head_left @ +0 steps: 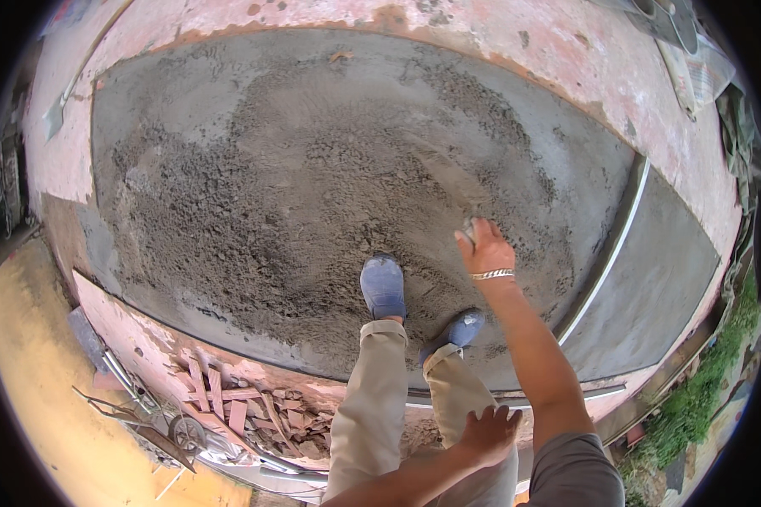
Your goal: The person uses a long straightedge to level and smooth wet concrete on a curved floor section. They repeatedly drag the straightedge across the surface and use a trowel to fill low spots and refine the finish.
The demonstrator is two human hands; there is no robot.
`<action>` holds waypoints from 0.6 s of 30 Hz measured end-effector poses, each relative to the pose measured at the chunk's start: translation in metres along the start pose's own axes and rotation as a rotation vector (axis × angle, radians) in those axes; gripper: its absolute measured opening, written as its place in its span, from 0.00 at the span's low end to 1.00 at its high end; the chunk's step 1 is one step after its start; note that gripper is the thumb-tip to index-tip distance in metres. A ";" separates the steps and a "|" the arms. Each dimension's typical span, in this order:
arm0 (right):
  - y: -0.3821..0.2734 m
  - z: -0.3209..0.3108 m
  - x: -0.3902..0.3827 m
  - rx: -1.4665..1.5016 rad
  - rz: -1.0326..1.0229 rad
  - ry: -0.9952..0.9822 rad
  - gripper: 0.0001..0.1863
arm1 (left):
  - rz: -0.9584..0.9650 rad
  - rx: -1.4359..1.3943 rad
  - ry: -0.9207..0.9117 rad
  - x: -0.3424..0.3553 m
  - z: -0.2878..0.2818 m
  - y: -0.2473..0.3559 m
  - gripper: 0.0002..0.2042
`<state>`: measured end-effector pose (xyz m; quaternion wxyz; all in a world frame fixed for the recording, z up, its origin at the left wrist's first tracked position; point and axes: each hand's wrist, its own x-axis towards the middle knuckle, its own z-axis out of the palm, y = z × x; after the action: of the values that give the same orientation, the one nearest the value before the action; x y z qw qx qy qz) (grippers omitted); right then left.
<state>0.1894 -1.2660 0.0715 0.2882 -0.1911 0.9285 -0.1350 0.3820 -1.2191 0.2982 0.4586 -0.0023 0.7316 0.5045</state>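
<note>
My right hand (489,247), with a chain bracelet at the wrist, reaches down to the wet grey mortar (313,160). Its fingers are closed on something small and grey (470,226), largely hidden by the fingers, so its kind is unclear. Just beyond it runs a smoother, paler streak in the mortar. My left hand (489,433) lies on my trouser leg near the knee, fingers spread and holding nothing. Much of the mortar on the left is rough and lumpy, while its far and right margins look smoother. My blue shoes (382,286) stand on the mortar.
A pale straight strip (615,249) divides the mortar from a smooth grey slab (651,279) at right. Pinkish worn floor (558,42) surrounds it. Near left are broken bricks (294,419) and a wheelbarrow (186,433). A long-handled tool (55,117) lies far left; grass (693,406) grows near right.
</note>
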 end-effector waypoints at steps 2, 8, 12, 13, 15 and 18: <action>-0.010 0.012 -0.009 -0.086 -0.131 0.009 0.22 | -0.026 0.025 0.001 0.000 0.001 -0.005 0.22; 0.003 0.023 -0.071 0.213 -0.151 0.149 0.20 | -0.072 0.043 -0.194 0.000 -0.006 -0.021 0.25; 0.047 0.026 -0.159 0.402 0.338 0.018 0.25 | -0.181 0.147 -0.363 0.002 -0.010 -0.042 0.23; 0.061 0.028 -0.183 0.376 0.466 -0.066 0.27 | -0.207 0.171 -0.403 0.003 -0.011 -0.047 0.22; 0.086 0.034 -0.235 0.402 0.679 -0.073 0.30 | -0.215 0.245 -0.490 0.005 -0.010 -0.057 0.23; 0.117 0.043 -0.297 0.364 0.790 0.069 0.29 | -0.256 0.353 -0.556 0.001 -0.008 -0.065 0.22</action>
<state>0.4085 -1.0399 0.1385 0.3157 0.2376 0.9004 -0.1822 0.4066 -1.2570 0.2504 0.6928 0.1228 0.6487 0.2900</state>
